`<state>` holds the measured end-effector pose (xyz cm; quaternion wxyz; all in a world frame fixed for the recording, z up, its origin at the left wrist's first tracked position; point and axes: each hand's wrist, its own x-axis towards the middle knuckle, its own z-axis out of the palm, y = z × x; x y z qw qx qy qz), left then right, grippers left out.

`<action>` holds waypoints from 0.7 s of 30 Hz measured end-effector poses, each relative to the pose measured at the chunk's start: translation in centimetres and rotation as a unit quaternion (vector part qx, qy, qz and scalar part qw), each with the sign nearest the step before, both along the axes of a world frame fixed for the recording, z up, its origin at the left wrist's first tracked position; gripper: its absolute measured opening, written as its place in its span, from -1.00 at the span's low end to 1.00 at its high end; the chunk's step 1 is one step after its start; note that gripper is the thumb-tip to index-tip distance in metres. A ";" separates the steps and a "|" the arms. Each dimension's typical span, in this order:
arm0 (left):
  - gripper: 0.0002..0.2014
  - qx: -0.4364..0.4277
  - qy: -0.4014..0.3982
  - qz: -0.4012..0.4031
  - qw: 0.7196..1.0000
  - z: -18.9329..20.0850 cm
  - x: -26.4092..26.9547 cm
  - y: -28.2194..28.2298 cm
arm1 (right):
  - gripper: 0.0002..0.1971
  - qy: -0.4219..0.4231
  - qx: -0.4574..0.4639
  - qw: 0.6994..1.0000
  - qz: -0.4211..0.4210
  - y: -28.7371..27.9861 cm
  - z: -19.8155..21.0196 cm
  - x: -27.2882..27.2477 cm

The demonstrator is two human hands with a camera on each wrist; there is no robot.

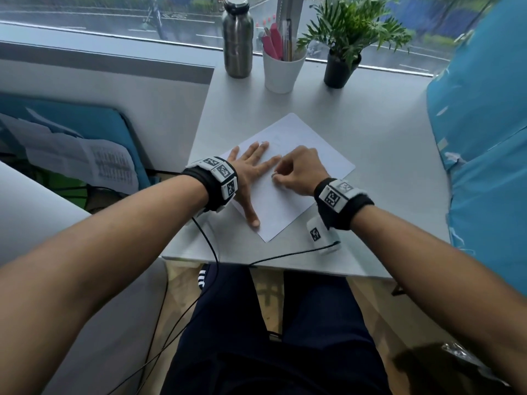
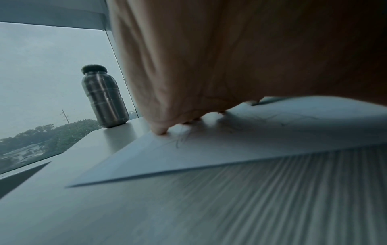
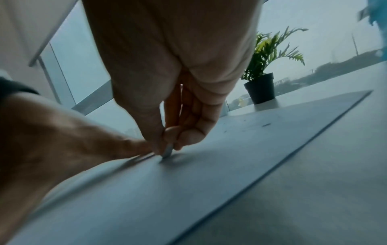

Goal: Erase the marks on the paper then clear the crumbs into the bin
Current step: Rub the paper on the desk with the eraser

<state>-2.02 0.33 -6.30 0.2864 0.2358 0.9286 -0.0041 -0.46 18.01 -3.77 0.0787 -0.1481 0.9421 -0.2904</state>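
A white sheet of paper (image 1: 296,192) lies at an angle on the pale table (image 1: 379,155). My left hand (image 1: 251,169) lies flat on the sheet's left part, fingers spread, holding it down. My right hand (image 1: 296,172) is curled just right of it and pinches a small grey eraser (image 3: 168,152) whose tip presses on the paper (image 3: 188,182). Faint pencil marks (image 2: 182,140) show near my left fingertips (image 2: 160,131). Small dark crumbs (image 3: 266,125) are scattered on the far part of the sheet.
At the back of the table stand a steel bottle (image 1: 238,38), a white cup of pens (image 1: 282,67) and a potted plant (image 1: 345,44). A blue cushion (image 1: 484,132) borders the right side. Cables (image 1: 211,246) hang over the near table edge.
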 end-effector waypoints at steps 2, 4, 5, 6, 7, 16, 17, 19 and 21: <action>0.74 0.002 -0.001 0.001 1.000 -0.1 0.0 0.0 | -0.91 -0.009 -0.004 1.000 0.020 -1.0 -0.6 1.6; 0.75 0.003 0.003 0.000 1.000 -0.3 0.0 -0.1 | -0.91 -0.052 -0.010 0.996 0.072 -1.7 -1.1 3.9; 0.74 0.004 0.004 -0.002 1.000 -0.3 0.0 -0.2 | -0.90 -0.063 -0.008 0.994 0.084 -1.7 -1.1 4.2; 0.74 0.006 0.002 -0.002 1.000 -0.2 0.1 -0.2 | -0.89 -0.065 -0.006 0.994 0.084 -1.3 -1.1 4.2; 0.74 0.008 0.000 0.000 1.000 -0.1 0.1 -0.2 | -0.89 -0.063 -0.012 0.995 0.071 -0.7 -1.0 3.9; 0.50 0.036 0.031 0.028 0.998 0.1 1.7 -0.3 | -0.93 -0.038 0.019 0.999 -0.002 3.6 -0.8 1.4; 0.43 0.044 0.039 0.019 0.998 0.0 2.0 -0.3 | -0.92 -0.033 0.016 0.999 -0.002 3.5 -0.8 1.2; 0.27 0.059 0.053 0.003 0.997 0.0 2.8 -0.1 | -0.91 -0.020 0.013 1.000 -0.002 3.3 -1.0 1.0; 0.21 0.068 0.052 0.018 0.996 -0.2 3.6 0.1 | -0.91 -0.010 0.010 1.000 -0.007 3.1 -1.3 0.8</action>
